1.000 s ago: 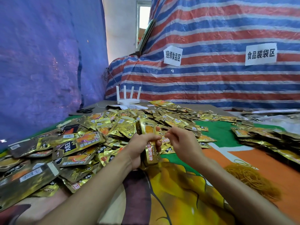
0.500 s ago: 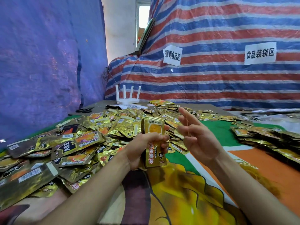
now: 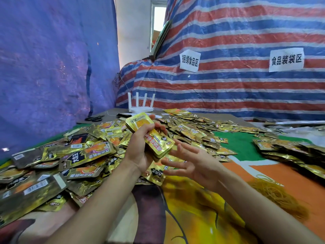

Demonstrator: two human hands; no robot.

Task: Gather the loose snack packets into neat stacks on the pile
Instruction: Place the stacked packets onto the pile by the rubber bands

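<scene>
**Early days in the sorting**

Our left hand [image 3: 139, 148] wraps its grip round a squared-up stack of gold foil snack packets [image 3: 154, 138], raised above the cloth-covered bench [image 3: 193, 217]. Our right hand [image 3: 193, 164] hovers just beside it, grip wide, holding nothing. The sprawling pile of loose gold packets [image 3: 70, 155] lies largely ungathered; we judge the job far from finished.

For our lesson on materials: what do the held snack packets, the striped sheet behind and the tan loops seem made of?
Snack packets: likely metallised plastic film, glossy gold, glinting and creased. Striped sheet: probably woven plastic tarpaulin, faint sheen, folds showing. Tan loops: seemingly rubber bands, matt; blurred, so unsure.
</scene>
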